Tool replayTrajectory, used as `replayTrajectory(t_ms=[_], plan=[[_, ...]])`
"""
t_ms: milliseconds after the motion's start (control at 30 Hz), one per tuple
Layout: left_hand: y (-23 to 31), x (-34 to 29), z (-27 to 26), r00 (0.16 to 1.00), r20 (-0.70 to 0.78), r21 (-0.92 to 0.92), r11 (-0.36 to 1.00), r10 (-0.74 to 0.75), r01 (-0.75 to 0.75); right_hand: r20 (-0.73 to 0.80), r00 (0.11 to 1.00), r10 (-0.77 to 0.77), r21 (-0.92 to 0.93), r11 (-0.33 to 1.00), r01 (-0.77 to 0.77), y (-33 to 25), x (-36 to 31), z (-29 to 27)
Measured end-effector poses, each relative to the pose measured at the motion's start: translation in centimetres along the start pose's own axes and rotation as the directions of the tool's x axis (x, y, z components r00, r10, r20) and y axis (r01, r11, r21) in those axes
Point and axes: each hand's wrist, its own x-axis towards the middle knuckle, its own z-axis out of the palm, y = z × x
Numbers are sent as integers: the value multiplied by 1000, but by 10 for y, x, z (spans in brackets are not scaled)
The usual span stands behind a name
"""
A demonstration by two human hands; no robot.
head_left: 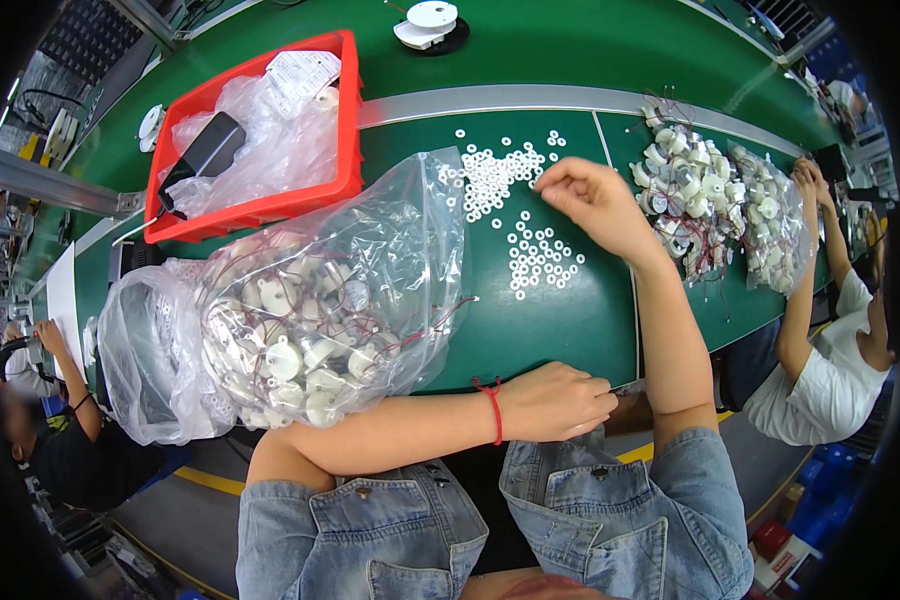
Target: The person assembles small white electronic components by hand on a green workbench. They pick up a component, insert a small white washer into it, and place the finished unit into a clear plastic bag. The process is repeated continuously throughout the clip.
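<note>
The single head view looks steeply down and forward from the wearer's own head across a desk with a smooth green top [580, 345]. It is upright, and its fisheye reach is very wide: a dark round rim closes off the corners, and the long grey metal strip [510, 99] across the desk's far part bows. Nearest the lens are the wearer's pale blue denim garment [370, 525] and bare forearms, entering from the near side. A little farther off, a pile of small white rings [487, 185] lies near mid-view. Co-workers in a black top [90, 465] and a white shirt [810, 395] show at far left and right.
</note>
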Motion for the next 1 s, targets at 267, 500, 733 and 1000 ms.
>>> replayTrajectory(t_ms=[267, 500, 733, 1000], plan=[[2, 1, -2, 1000, -8, 18, 1000, 5, -5, -91, 982, -167, -407, 906, 116, 0, 3, 4], [1, 0, -2, 1000, -12, 24, 1000, 7, -7, 129, 991, -46, -148, 987, 65, 0, -1, -10], [2, 1, -2, 1000, -7, 15, 1000, 4, -4, -121, 985, -124, -347, 935, 75, 7, 4, -6], [2, 2, -2, 1000, -4, 15, 1000, 7, -7, -139, 972, -191, -440, 891, 113, 0, 3, 4]])
